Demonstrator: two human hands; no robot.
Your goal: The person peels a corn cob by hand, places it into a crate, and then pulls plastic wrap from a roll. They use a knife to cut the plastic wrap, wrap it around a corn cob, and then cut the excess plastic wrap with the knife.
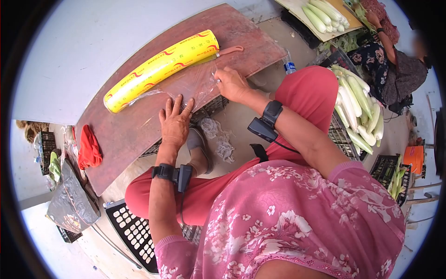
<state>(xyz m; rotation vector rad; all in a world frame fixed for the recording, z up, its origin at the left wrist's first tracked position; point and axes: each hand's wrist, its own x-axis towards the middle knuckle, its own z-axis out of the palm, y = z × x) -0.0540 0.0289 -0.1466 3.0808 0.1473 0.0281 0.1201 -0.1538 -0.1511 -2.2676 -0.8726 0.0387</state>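
A large yellow roll of plastic film (162, 69) with red print lies across the reddish wooden board (116, 144). Clear film stretches from the roll toward the board's near edge. My left hand (175, 122) rests on the near end of the film with its fingers spread. At the board's near edge, my right hand (228, 83) has its fingers closed at the right end of the clear film. Behind the right end of the roll lies a tool with a pinkish handle (231, 50); the rest of it is hidden.
A red cloth (89, 148) lies at the board's left end. Pale green vegetables (360, 104) fill a crate on the right; more (325, 15) lie on a board at the top. Another person (395, 69) sits at the upper right. A bottle (289, 67) stands beyond my knee.
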